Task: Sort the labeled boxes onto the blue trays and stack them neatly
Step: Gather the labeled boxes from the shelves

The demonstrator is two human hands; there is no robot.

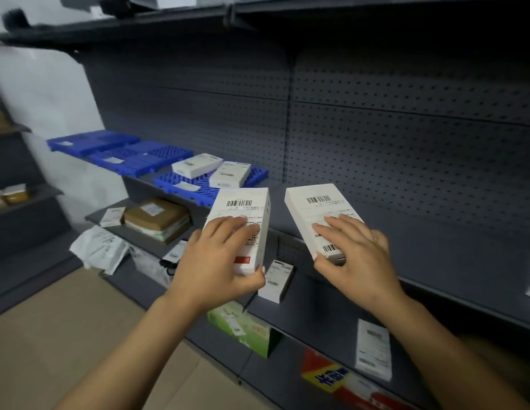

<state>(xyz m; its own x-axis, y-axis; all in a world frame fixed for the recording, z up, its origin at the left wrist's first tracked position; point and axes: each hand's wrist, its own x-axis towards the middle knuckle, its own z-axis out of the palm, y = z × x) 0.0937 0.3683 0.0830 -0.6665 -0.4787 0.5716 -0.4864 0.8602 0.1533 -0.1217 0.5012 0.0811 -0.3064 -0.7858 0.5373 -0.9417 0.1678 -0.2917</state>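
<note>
Left hand [216,255]: grip closed around 1 white labeled box [243,223], frame center.
Right hand [355,255]: grip clasping another white barcode box [317,214], center right.

Two bare forearms enter the picture, one from about 7 o'clock and one from about 5 o'clock. No sleeve, cuff, watch or bracelet shows on either arm as far as the frame's edge. The left hand [219,255] wears no glove or ring that can be made out. The right hand [355,255] is likewise ungloved. The fingernails on both are short and pale, with no dark polish; finer detail is blurred.
</note>
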